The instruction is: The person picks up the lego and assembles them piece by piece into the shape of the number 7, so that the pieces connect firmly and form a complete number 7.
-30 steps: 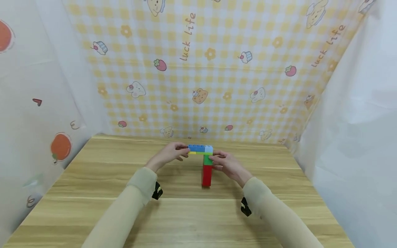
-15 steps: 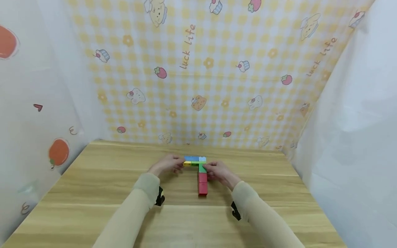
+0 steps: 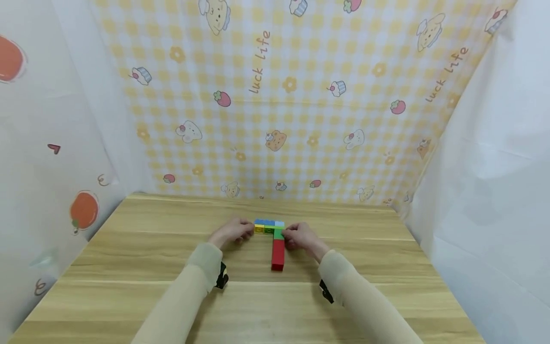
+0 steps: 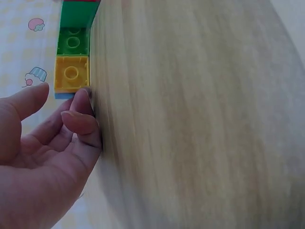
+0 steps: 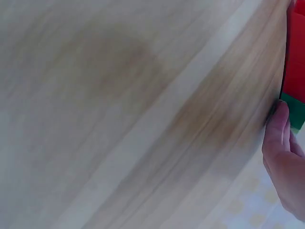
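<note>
A toy structure of building bricks stands on the wooden table. It has red bricks (image 3: pixel 278 255) toward me, a green brick (image 3: pixel 279 234) behind them, and a crosswise far end. That end has a yellow brick (image 4: pixel 71 72), a dark green brick (image 4: pixel 73 42) and a blue brick (image 3: pixel 264 222). My left hand (image 3: pixel 233 231) is at the yellow end, thumb apart and fingers loosely bent, with a fingertip by the brick's edge. At the green brick's right side my right hand (image 3: pixel 302 237) rests its fingertips. The right wrist view cuts off most of the structure.
The wooden table (image 3: pixel 266 310) stretches around the bricks. A yellow-checked cloth (image 3: pixel 240 105) hangs behind it, and pale sheets (image 3: pixel 490 181) hang at both sides.
Both hands have lowered the brick structure onto the table, slightly leftward. Since the middle frame, the left fingers have drawn off the yellow end, and the right fingertips overlap the green brick less.
</note>
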Tool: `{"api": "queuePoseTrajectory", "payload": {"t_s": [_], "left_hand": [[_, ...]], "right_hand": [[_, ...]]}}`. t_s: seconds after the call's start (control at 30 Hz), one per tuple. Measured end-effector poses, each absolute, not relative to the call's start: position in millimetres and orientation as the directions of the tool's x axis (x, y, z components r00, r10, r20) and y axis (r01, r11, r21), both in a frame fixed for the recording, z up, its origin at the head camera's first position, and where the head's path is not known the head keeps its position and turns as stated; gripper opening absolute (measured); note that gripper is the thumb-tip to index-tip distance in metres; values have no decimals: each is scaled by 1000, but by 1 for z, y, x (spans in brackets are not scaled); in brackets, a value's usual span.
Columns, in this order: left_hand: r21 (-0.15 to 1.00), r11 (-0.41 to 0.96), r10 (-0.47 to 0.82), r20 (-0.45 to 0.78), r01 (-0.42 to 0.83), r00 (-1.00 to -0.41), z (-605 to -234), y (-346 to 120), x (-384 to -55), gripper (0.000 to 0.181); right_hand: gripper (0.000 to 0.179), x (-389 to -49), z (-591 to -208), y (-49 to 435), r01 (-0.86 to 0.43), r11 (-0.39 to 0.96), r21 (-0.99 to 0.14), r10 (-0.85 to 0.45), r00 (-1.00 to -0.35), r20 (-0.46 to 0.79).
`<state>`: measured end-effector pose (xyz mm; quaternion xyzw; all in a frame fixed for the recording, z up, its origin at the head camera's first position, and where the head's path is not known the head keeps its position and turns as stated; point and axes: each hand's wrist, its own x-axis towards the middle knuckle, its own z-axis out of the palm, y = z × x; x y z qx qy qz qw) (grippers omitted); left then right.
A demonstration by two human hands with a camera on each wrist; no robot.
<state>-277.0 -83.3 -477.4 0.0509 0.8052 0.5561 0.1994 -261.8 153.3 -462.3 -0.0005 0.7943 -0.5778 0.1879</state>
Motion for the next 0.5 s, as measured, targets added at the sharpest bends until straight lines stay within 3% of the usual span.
{"api": "queuePoseTrajectory", "payload": {"t_s": [0.23, 0.4, 0.5], "left_hand": [[893, 443, 312, -232, -74, -921, -474, -95, -272, 34], [813, 581, 335, -192, 41, -922, -464, -106, -255, 40], [730, 671, 345, -152, 130, -926, -457, -115, -240, 42]], "right_hand": [[23, -256, -449, 161, 39, 464, -885, -251, -952, -174], [19, -245, -434, 173, -271, 674, -687, -353, -935, 23], [17, -233, -428, 184, -401, 735, -547, -397, -908, 132]]}}
